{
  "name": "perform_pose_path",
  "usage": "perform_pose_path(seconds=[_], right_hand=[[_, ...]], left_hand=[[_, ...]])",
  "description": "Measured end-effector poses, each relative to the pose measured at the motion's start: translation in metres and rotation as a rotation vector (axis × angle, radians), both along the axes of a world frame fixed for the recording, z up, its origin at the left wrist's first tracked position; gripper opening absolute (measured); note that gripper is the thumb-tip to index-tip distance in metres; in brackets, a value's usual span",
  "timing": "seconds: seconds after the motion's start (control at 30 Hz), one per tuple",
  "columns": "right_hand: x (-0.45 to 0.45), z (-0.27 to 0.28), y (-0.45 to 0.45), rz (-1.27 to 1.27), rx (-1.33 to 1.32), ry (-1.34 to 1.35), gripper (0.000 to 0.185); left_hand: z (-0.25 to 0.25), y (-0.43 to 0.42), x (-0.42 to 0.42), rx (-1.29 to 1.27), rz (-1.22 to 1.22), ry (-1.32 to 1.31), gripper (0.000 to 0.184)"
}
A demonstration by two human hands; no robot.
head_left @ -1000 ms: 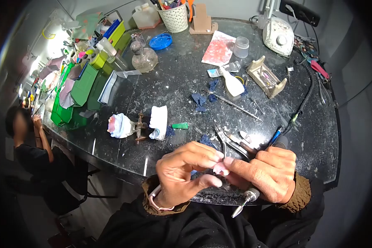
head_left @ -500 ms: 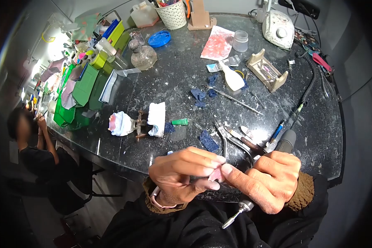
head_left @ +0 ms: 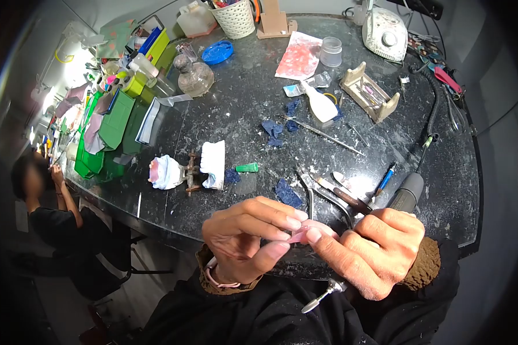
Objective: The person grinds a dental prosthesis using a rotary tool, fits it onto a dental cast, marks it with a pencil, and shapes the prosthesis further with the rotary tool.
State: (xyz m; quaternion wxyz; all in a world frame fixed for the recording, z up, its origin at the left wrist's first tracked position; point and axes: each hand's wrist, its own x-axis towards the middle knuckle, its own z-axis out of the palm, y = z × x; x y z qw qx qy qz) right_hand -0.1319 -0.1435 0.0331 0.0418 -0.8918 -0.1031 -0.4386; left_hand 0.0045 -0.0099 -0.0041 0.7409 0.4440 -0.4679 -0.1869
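Between the fingertips of my left hand (head_left: 244, 238) is a small pink piece (head_left: 299, 234), thin and partly covered by the fingers. My right hand (head_left: 377, 247) touches the same piece with its thumb and index finger. Its other fingers are wrapped round a dark rotary handpiece (head_left: 407, 192), whose metal burr (head_left: 315, 303) points down to the left, below the pink piece. Pliers (head_left: 322, 198) and a brown-handled knife (head_left: 345, 194) lie just beyond my hands. To the left, a white plaster model (head_left: 213, 165) is joined by a metal hinge to another model with pink (head_left: 166, 172).
A green cap (head_left: 247, 167) and dark blue scraps (head_left: 287, 192) lie mid-table. Farther back are a white bottle (head_left: 320, 103), a beige stand (head_left: 369, 92) and a glass flask (head_left: 195, 77). Another person (head_left: 57, 227) sits at the left beside green trays (head_left: 118, 121).
The handpiece has shifted, showing more of its dark body, and its burr has moved left. Both hands have turned the pink piece slightly. The view has shifted a little.
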Motion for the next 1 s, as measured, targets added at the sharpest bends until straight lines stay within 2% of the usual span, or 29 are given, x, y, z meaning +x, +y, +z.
perform_pose_path(seconds=[0.1,0.2,0.37,0.53,0.63,0.67,0.77,1.0], right_hand=[[0.000,-0.001,0.000,-0.004,0.004,0.002,0.033],[-0.002,0.002,-0.003,0.004,-0.027,0.042,0.034],[-0.003,0.003,-0.004,0.013,-0.030,0.067,0.035],[-0.002,0.007,-0.007,0.093,0.165,0.140,0.035],[0.005,-0.007,-0.006,0.120,0.360,0.114,0.033],[0.004,0.000,-0.008,0.137,0.387,0.183,0.028],[0.006,-0.001,-0.008,0.180,0.413,0.177,0.027],[0.007,-0.011,-0.005,0.165,0.409,0.159,0.025]], left_hand=[[0.007,0.002,0.000,0.084,-0.051,0.122,0.031],[-0.002,0.003,0.005,0.046,-0.175,0.223,0.019],[-0.003,0.008,0.011,0.160,-0.315,0.337,0.017],[0.002,0.001,0.002,0.084,-0.305,0.428,0.007],[0.001,-0.002,-0.003,-0.026,-0.343,0.426,0.013],[-0.001,-0.002,0.001,-0.004,-0.298,0.273,0.017],[-0.002,-0.002,0.003,-0.018,-0.265,0.155,0.018],[0.000,0.000,0.003,0.014,-0.296,0.224,0.024]])
